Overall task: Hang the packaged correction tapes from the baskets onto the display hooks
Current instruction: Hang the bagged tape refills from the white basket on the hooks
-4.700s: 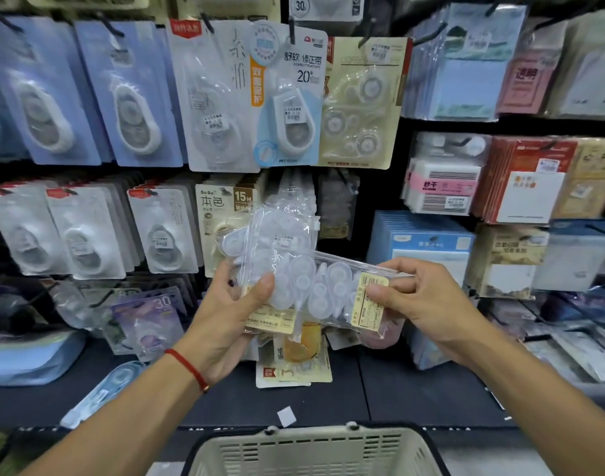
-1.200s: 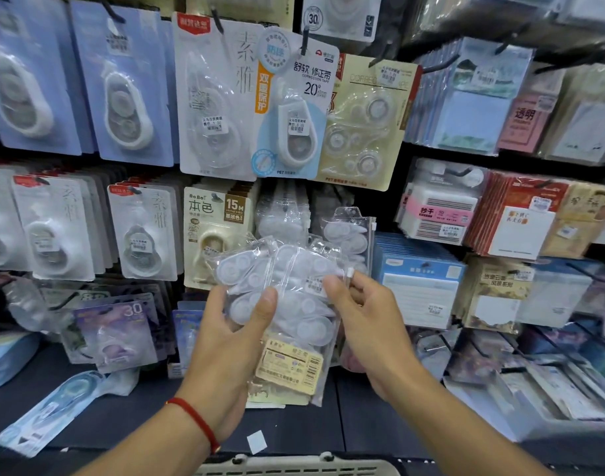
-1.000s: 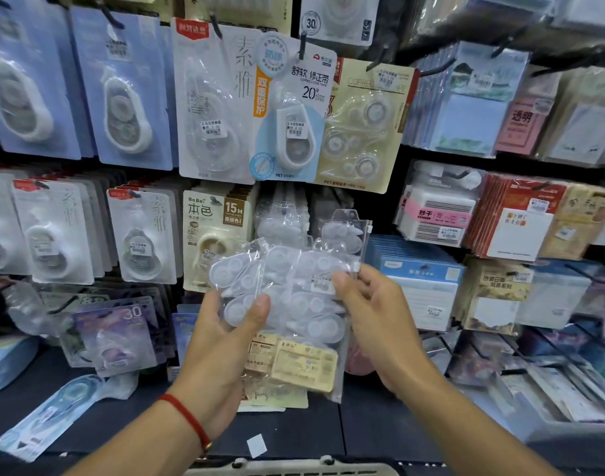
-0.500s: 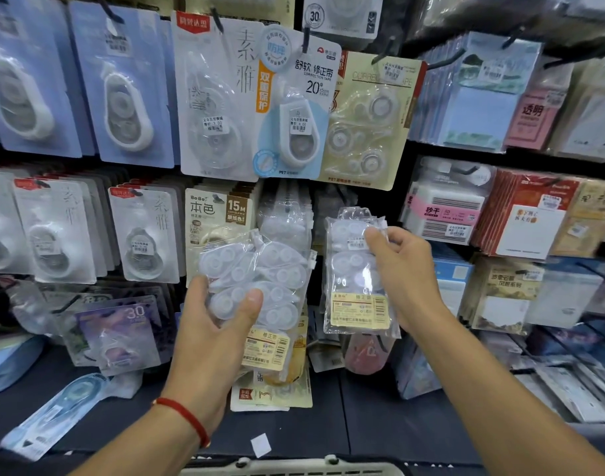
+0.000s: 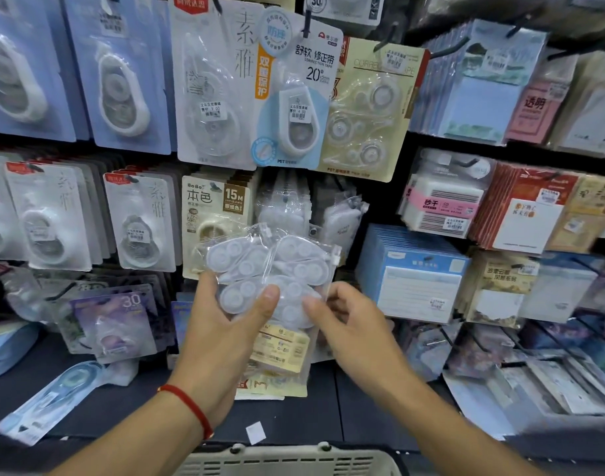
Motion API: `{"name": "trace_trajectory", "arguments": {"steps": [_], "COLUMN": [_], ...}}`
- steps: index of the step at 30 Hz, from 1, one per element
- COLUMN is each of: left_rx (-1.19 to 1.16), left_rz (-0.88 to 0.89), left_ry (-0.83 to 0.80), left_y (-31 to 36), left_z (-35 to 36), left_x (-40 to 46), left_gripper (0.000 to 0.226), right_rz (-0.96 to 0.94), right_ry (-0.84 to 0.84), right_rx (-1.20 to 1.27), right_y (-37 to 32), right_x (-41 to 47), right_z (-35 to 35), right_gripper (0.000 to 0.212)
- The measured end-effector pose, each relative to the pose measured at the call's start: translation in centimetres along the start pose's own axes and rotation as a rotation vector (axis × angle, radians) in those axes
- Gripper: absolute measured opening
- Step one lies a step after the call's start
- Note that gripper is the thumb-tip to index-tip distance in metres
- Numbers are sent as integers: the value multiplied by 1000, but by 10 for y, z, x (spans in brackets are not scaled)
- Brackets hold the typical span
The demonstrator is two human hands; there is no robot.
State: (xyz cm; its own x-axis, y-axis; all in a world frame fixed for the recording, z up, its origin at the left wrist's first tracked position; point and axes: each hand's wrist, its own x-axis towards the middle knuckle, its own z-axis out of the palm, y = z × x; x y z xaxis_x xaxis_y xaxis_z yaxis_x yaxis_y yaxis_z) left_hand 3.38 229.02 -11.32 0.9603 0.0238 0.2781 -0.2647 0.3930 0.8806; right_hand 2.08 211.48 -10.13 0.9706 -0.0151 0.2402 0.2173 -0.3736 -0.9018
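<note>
The packs (image 5: 273, 283) are clear plastic bags, each holding white rounded correction tapes, with a yellow label (image 5: 283, 345) at the lower end. They are fanned in front of the display, below the hanging blister cards (image 5: 222, 80). The left hand (image 5: 222, 324) grips the packs, thumb across the front and fingers behind. The right hand (image 5: 349, 324) touches the right edge of the packs with curled fingers; whether it pinches one cannot be told. At the bottom edge of the view only the rim of a beige basket (image 5: 287, 458) shows; its contents are hidden. A loose pack (image 5: 53, 400) lies on the dark shelf (image 5: 362, 407) at the left. Half a second ago the right hand held one pack up apart from the rest; now it is back at the packs, holding none apart.
</note>
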Motion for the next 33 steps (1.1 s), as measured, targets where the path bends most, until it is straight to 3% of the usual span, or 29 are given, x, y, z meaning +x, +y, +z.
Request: {"name": "trace_trajectory", "arguments": {"steps": [3, 7, 11, 15, 27, 29, 31, 33], "left_rx": [52, 131, 169, 217, 314, 320, 329, 334], "left_rz": [-3, -22, -35, -45, -46, -52, -58, -64], "left_ry": [10, 59, 47, 45, 102, 94, 69, 9], "left_y": [2, 0, -1, -3, 2, 4, 4, 5], "left_z": [-1, -7, -9, -8, -9, -8, -8, -7], "left_x": [1, 4, 5, 5, 4, 4, 4, 3], "left_gripper": [49, 45, 50, 52, 49, 53, 56, 55], "right_rz": [39, 26, 39, 60, 75, 46, -46, -202], "right_ry": [165, 347, 309, 309, 241, 295, 427, 424], "right_rx": [188, 222, 187, 211, 342, 118, -348, -476], "right_y": [-5, -6, 1, 3, -6, -5, -6, -9], "right_x": [6, 16, 23, 25, 28, 27, 23, 18], "right_z": [-9, -30, -45, -49, -59, -60, -59, -52], "right_gripper": [19, 16, 13, 31, 22, 19, 33, 31]}}
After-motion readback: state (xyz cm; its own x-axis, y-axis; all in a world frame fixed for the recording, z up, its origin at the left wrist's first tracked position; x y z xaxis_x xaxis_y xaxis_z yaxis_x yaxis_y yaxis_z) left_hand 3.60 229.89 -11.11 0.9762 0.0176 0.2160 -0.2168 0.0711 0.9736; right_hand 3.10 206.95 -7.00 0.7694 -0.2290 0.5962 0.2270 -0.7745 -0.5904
